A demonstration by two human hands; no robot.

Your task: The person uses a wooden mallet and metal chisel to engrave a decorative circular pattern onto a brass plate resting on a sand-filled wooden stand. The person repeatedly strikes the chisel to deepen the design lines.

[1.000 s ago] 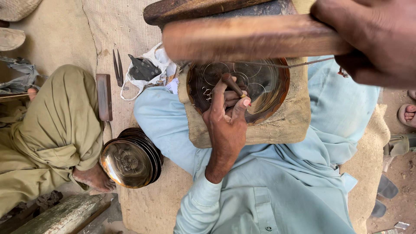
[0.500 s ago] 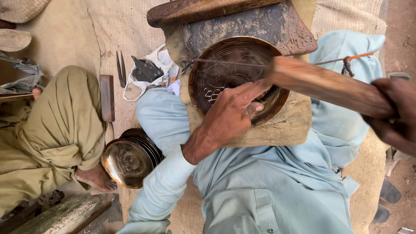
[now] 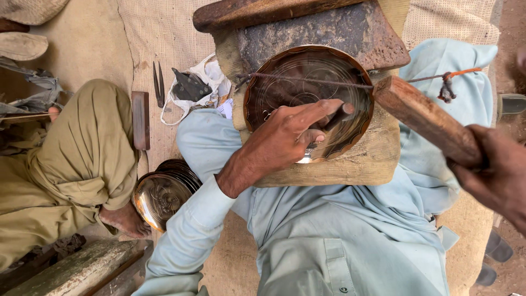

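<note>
Stack of engraved metal plates (image 3: 163, 193) beside a seated person's bare foot (image 3: 125, 219), olive-clad bent leg (image 3: 82, 142), white bag with dark tool (image 3: 193, 87), metal tongs (image 3: 158, 82), small wooden block (image 3: 141, 119), woven mat (image 3: 164, 33), weathered plank (image 3: 71, 268)

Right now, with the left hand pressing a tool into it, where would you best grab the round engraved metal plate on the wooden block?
Probably the far-left rim of the round engraved metal plate, coming from the left. The plate lies tilted on the worn wooden block with that edge bare, while the left hand covers its lower middle and the right hand holds the brown wooden mallet on the right.
</note>
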